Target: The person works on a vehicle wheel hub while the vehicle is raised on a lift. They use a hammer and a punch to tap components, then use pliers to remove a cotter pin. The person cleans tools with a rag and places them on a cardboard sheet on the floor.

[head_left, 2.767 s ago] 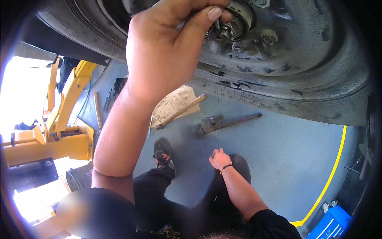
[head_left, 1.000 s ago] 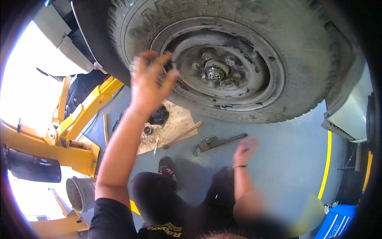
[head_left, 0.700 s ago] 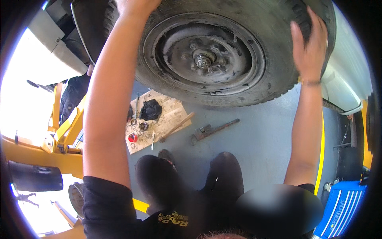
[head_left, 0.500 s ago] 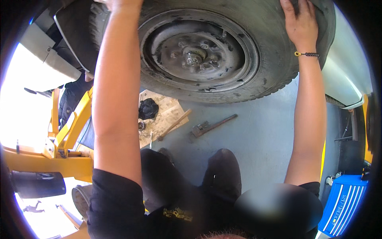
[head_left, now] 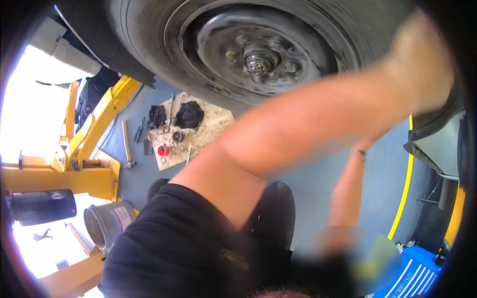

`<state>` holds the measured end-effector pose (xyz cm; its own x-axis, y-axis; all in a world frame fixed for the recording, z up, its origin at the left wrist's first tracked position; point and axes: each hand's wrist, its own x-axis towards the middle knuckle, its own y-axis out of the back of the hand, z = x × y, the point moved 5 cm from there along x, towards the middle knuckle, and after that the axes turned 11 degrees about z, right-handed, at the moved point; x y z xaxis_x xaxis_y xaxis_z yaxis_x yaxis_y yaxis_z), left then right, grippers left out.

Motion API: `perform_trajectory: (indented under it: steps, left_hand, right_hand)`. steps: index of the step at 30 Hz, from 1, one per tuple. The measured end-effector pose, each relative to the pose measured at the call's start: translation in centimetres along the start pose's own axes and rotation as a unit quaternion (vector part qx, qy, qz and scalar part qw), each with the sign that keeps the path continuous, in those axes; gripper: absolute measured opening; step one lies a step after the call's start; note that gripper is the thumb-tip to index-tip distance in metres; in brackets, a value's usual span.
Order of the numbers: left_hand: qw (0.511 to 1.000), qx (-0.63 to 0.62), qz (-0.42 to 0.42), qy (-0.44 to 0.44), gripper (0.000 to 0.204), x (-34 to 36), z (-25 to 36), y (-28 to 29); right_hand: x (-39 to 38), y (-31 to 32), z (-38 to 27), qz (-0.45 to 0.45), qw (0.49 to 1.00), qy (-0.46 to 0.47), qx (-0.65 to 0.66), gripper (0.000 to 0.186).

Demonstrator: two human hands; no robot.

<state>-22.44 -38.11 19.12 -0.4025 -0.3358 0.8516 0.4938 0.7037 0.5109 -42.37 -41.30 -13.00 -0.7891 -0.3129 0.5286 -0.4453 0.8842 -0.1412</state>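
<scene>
A mounted wheel fills the top of the view, with a black tyre [head_left: 149, 37], a dark steel rim [head_left: 208, 39] and a greasy hub [head_left: 259, 60] at its centre. My left arm reaches diagonally across the wheel's lower right. At the tyre's right side is my left hand [head_left: 422, 64], badly smeared by motion, so its fingers and any contact are unclear. Below it, by the tyre's lower right, a bit of my right hand [head_left: 370, 140] shows above the braceleted wrist. My left arm covers most of it, so its fingers are hidden.
A stained board [head_left: 211, 119] on the floor carries black bundles [head_left: 190, 115], small round parts and a red cap [head_left: 163, 149]. Left of it lie a hammer [head_left: 126, 144] and a screwdriver [head_left: 139, 130]. A yellow lift arm [head_left: 102, 116], a bucket [head_left: 107, 223] and a blue tool chest [head_left: 412, 273] stand around.
My left hand has swept from the tyre's upper left across to its right side. My right hand has dropped lower from the tyre's upper right. The wheel looks more blurred, and the view has shifted.
</scene>
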Motion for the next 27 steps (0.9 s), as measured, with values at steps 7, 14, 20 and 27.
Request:
perform_trajectory:
  steps: [7,14,20,27]
  left_hand:
    - [0.965,-0.081,-0.218,-0.122,0.041,-16.0,10.2,-7.9]
    - [0.831,-0.291,-0.470,0.061,0.034,-36.4,7.2,2.2]
    - [0.930,-0.117,-0.321,0.138,0.036,-38.1,-0.4,7.4]
    - [0.864,0.176,0.380,0.279,0.074,-16.5,-23.4,22.8]
  right_hand:
    - [-24.6,7.5,2.3,-0.328,0.919,-0.203,-0.076,0.054]
    - [-44.9,18.3,-2.4,-0.752,0.633,-0.182,-0.022,0.049]
    - [-38.9,11.5,-9.2,-0.667,0.744,-0.044,0.027,0.046]
    - [-3.4,-6.0,-36.4,-0.064,0.794,0.597,0.098,0.045]
